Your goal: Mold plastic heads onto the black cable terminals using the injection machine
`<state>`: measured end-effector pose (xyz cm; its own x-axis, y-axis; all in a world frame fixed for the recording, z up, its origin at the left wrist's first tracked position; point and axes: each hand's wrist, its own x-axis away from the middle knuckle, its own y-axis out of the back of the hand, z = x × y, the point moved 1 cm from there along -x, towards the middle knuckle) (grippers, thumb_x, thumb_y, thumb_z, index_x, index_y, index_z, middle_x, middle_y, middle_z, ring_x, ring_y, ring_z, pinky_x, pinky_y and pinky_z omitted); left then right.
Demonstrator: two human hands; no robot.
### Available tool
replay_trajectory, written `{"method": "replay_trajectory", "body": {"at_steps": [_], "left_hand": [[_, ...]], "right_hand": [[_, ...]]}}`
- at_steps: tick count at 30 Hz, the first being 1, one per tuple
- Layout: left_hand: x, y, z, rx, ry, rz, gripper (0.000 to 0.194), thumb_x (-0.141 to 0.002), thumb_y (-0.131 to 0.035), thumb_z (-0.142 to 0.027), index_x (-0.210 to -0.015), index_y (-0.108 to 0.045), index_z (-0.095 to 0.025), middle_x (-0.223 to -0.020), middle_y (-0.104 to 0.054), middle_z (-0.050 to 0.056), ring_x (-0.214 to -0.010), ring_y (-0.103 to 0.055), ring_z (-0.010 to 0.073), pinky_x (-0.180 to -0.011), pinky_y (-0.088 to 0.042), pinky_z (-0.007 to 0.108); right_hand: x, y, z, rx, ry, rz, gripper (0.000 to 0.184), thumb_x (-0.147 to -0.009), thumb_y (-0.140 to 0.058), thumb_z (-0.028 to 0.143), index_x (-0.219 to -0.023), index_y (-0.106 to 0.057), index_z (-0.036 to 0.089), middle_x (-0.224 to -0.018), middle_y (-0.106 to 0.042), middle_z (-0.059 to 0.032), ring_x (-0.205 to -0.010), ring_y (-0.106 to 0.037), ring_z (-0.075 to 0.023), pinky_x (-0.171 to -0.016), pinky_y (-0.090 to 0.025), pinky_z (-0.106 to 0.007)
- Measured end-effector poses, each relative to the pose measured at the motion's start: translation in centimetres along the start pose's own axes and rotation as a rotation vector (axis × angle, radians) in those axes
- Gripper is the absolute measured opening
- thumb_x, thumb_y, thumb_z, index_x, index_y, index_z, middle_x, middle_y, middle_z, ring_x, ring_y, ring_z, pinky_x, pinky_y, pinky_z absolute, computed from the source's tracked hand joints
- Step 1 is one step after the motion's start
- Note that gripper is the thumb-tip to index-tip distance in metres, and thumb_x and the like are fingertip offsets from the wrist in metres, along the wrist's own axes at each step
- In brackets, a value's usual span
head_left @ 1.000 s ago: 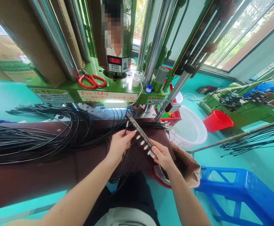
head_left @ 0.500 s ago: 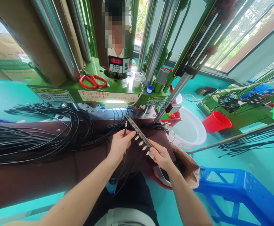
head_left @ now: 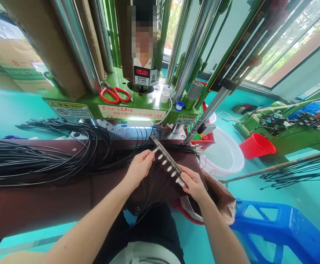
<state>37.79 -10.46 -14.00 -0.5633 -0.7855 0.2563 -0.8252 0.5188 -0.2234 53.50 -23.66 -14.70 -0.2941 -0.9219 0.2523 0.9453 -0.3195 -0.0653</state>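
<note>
A narrow dark metal strip [head_left: 167, 155] slants across the front of the machine. Several silvery cable connectors [head_left: 169, 169] stick out along its lower left side. My right hand [head_left: 194, 184] is closed around the lower right end of this strip. Near its upper end, the fingers of my left hand [head_left: 139, 165] pinch a cable connector [head_left: 155, 150] against the strip's edge; the fingers partly hide it. Thin black cables hang below the strip, toward my lap.
A thick bundle of black cables [head_left: 94, 154] lies on the brown bench [head_left: 52, 205]. Red-handled scissors [head_left: 116, 96] rest on the green machine [head_left: 146, 101], with a person behind it. On the right are a white tub [head_left: 238, 161], a red bucket [head_left: 256, 145] and a blue stool [head_left: 300, 223].
My left hand has brought the connector from beside the strip to its edge near the upper end. My right hand still holds the strip. The whole view has shifted slightly.
</note>
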Motion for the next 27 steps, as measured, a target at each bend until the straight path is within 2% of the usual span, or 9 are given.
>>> {"method": "replay_trajectory", "body": {"at_steps": [9, 17, 21, 24, 27], "left_hand": [[-0.3, 0.1, 0.4, -0.054, -0.032, 0.029, 0.029, -0.080, -0.048, -0.043, -0.064, -0.041, -0.019, -0.043, -0.021, -0.010, -0.035, -0.014, 0.0028, -0.033, -0.010, 0.016], [-0.2, 0.5, 0.3, -0.020, 0.002, 0.060, 0.032, -0.076, -0.051, -0.045, -0.062, -0.040, -0.019, -0.041, -0.020, -0.011, -0.033, -0.013, 0.0024, -0.032, -0.009, 0.015], [-0.2, 0.5, 0.2, 0.003, 0.025, 0.022, 0.030, -0.074, -0.052, -0.043, -0.060, -0.039, -0.020, -0.040, -0.020, -0.011, -0.033, -0.011, 0.0023, -0.032, -0.008, 0.015], [-0.2, 0.3, 0.4, -0.008, 0.001, 0.001, 0.029, -0.075, -0.051, -0.042, -0.061, -0.039, -0.020, -0.041, -0.021, -0.011, -0.033, -0.012, 0.0026, -0.033, -0.009, 0.016], [-0.2, 0.3, 0.4, -0.093, -0.045, 0.018, 0.029, -0.078, -0.047, -0.044, -0.062, -0.040, -0.020, -0.043, -0.022, -0.010, -0.034, -0.016, 0.0042, -0.034, -0.011, 0.017]], "right_hand": [[-0.2, 0.4, -0.4, 0.015, 0.023, 0.074, 0.049, -0.082, -0.056, 0.044, -0.121, -0.054, 0.015, -0.055, -0.033, 0.0057, -0.041, -0.023, -0.0030, -0.036, -0.014, -0.017], [-0.3, 0.5, 0.2, 0.333, 0.132, 0.174, 0.048, -0.089, -0.045, 0.042, -0.129, -0.046, 0.016, -0.056, -0.036, 0.0046, -0.044, -0.028, -0.0056, -0.037, -0.024, -0.018], [-0.4, 0.2, 0.9, 0.451, 0.184, 0.215, 0.047, -0.090, -0.042, 0.042, -0.129, -0.046, 0.016, -0.054, -0.038, 0.0048, -0.044, -0.033, -0.0064, -0.040, -0.029, -0.019], [-0.5, 0.1, 0.7, 0.439, 0.199, 0.225, 0.047, -0.090, -0.042, 0.042, -0.129, -0.046, 0.017, -0.056, -0.040, 0.0039, -0.044, -0.034, -0.0064, -0.040, -0.029, -0.019], [-0.3, 0.2, 0.1, 0.335, 0.185, 0.180, 0.049, -0.087, -0.046, 0.043, -0.128, -0.047, 0.017, -0.057, -0.040, 0.0035, -0.045, -0.032, -0.0062, -0.039, -0.025, -0.019]]}}
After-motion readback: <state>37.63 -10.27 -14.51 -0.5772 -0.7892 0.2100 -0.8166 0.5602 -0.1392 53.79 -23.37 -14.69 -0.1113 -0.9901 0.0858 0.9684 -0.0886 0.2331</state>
